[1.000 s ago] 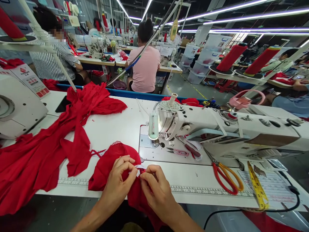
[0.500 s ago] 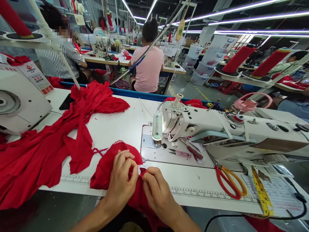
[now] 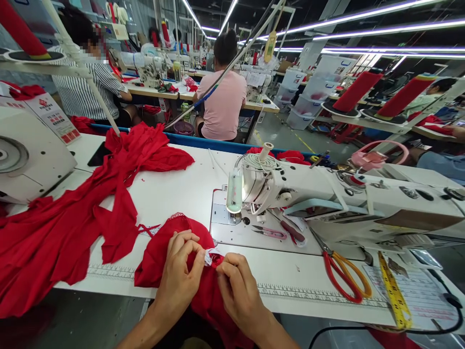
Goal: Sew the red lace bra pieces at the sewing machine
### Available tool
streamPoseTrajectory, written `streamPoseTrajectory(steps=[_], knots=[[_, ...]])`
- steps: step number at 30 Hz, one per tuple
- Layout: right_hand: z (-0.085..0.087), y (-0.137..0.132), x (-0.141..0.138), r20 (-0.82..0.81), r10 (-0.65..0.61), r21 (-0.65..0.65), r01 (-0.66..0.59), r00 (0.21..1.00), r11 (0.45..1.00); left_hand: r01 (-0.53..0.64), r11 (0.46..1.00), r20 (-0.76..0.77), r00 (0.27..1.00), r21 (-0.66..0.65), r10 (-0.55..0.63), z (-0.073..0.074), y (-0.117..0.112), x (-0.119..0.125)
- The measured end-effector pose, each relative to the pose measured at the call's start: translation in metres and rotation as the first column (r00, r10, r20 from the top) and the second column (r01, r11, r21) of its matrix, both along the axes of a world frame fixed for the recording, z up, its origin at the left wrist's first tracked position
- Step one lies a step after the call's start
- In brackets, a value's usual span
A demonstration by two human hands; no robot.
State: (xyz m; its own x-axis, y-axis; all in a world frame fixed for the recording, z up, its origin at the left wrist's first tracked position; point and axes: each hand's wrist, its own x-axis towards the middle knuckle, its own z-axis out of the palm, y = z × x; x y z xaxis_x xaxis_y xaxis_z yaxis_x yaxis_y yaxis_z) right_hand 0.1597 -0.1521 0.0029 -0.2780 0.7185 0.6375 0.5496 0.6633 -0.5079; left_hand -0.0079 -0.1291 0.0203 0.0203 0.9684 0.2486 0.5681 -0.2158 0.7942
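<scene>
- Your soft red cloth piece with a lacy trim (image 3: 156,264) lies at the front of the white, smooth-topped bench (image 3: 170,189), left of and near the machine's plate, its lower part draped over the front edge towards your lap.
- Your left hand (image 3: 179,269) has thumb and index fingers pressed together on a narrow white strip (image 3: 208,257) at the cloth, with no visible gap; the wrist rests low, probably to steady the work.
- Your right hand (image 3: 240,286) has its fingers pinched on the red cloth just beside the strip; the exact contact is too small to tell. Holding both sides so close likely keeps that short stretch taut and in sight.
- The long heap of crumpled red fabric (image 3: 72,232) sits left, seemingly set aside to leave your middle free.
- The red-and-orange-handled metal scissors (image 3: 345,276) lie right, handles towards you, presumably for easy reach.
- Bare bench stretches beyond the cloth, between the heap and the white sewing machine (image 3: 308,179); that is your widest room.
- Rightward, the machine's metal plate (image 3: 232,235) begins just beyond your fingers, so space there is tighter.
</scene>
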Motion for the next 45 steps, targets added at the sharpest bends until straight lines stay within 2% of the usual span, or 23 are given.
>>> streamPoseTrajectory(steps=[9,13,15,17,20,23,27,29,33,36,40,45], knots=[[-0.003,0.005,-0.002,0.13,-0.008,0.052,0.001,0.992,0.999,0.024,0.999,0.032,0.999,-0.039,-0.023,-0.001,-0.003,0.002],[0.001,0.005,-0.006,0.134,-0.003,0.076,-0.008,0.991,0.997,0.041,0.999,-0.035,0.999,0.034,-0.04,-0.003,-0.002,0.003],[0.004,0.003,-0.007,0.111,0.01,0.073,-0.019,0.994,0.997,-0.008,0.991,-0.093,0.995,0.132,0.021,-0.004,0.004,0.001],[0.006,0.0,-0.006,0.083,0.027,0.044,-0.031,0.996,0.999,-0.1,0.966,-0.137,0.981,0.237,0.135,-0.004,0.012,-0.005],[0.008,-0.003,-0.003,0.029,0.052,-0.017,-0.052,0.998,0.999,-0.161,0.937,-0.17,0.96,0.309,0.221,-0.003,0.025,-0.016],[0.009,-0.002,-0.001,-0.019,0.044,-0.035,-0.044,0.999,0.998,-0.161,0.948,-0.169,0.963,0.274,0.212,-0.002,0.03,-0.023],[0.008,0.001,0.0,-0.036,0.024,-0.031,-0.025,0.999,0.999,-0.132,0.966,-0.124,0.979,0.221,0.162,0.002,0.021,-0.022],[0.008,0.001,0.001,-0.043,0.012,-0.041,-0.014,0.999,0.999,-0.107,0.962,-0.097,0.986,0.253,0.135,0.006,0.013,-0.021],[0.008,0.001,0.004,-0.042,0.002,-0.059,-0.004,0.999,0.998,-0.04,0.918,-0.099,0.991,0.394,0.086,0.018,-0.001,-0.017],[0.01,0.001,0.003,-0.033,0.002,-0.054,-0.003,0.999,0.999,-0.005,0.947,-0.164,0.985,0.321,0.061,0.021,-0.002,-0.011],[0.009,0.001,0.0,-0.009,-0.004,-0.014,0.003,1.0,1.0,0.025,0.981,-0.146,0.989,0.192,0.003,0.013,0.005,-0.002],[0.006,-0.002,-0.002,-0.05,-0.053,-0.017,0.052,0.997,0.998,-0.11,0.988,-0.001,0.994,0.112,0.111,0.002,0.007,0.001]])
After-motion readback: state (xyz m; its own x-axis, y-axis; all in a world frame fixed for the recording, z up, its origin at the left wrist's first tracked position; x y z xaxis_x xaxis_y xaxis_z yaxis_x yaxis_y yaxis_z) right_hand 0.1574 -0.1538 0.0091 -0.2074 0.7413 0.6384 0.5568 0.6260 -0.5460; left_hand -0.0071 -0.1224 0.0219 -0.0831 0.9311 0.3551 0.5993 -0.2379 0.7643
